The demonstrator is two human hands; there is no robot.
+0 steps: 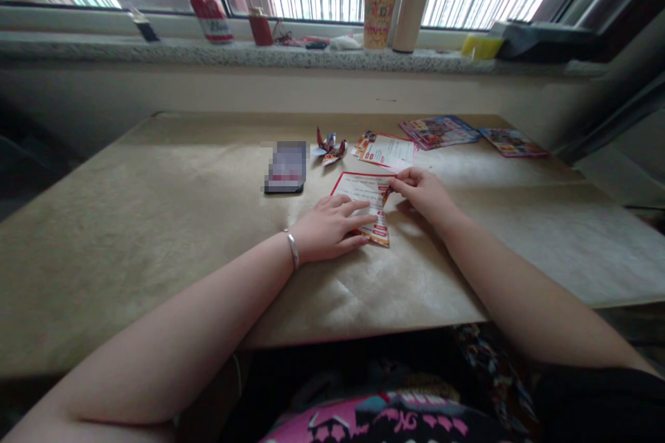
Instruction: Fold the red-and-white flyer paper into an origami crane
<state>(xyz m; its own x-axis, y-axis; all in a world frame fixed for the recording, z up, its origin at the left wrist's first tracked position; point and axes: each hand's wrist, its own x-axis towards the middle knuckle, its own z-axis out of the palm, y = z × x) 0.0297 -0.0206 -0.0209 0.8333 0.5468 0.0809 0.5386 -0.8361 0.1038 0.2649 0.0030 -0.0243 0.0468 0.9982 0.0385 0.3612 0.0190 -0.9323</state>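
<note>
A white paper sheet with a red border (358, 188) lies on the brown table (156, 221), partly folded. My left hand (330, 228) rests flat on its lower part with fingers stretched out, pressing it down. My right hand (423, 192) pinches the paper's folded right edge between thumb and fingers. A silver bracelet (294, 250) sits on my left wrist. A small folded paper figure (328, 147) stands just behind the sheet.
A dark phone (285, 167) lies left of the sheet. More printed leaflets (439, 131) lie at the back right. On the windowsill (156, 52) stand a red can (210, 15), a printed cup (379, 14) and a yellow sponge (482, 46).
</note>
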